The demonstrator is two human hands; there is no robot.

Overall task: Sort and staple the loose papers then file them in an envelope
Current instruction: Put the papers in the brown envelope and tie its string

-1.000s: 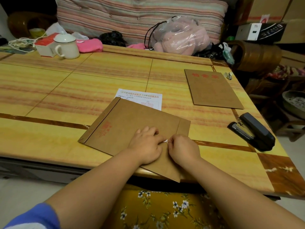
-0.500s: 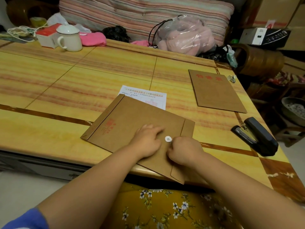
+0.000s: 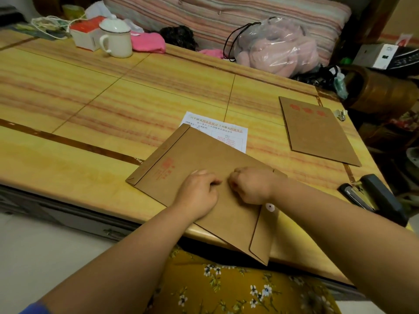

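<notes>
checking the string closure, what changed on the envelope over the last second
The right hand moved up off the white button, which now shows below its wrist. The left hand stays pressing the near envelope. Stapler, far envelope and paper lie unchanged.

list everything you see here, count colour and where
envelope under hands: 1, brown, near table edge, overhanging it
second envelope: 1, brown, far right of table
printed sheet: 1, white with red text, partly under the near envelope
stapler: 1, black, right table edge
mug: 1, white, lidded, far left
plastic bag: 1, clear, pink contents, far edge
table: 1, yellow striped
left hand: presses the near envelope
right hand: fist on envelope, fingers curled
</notes>
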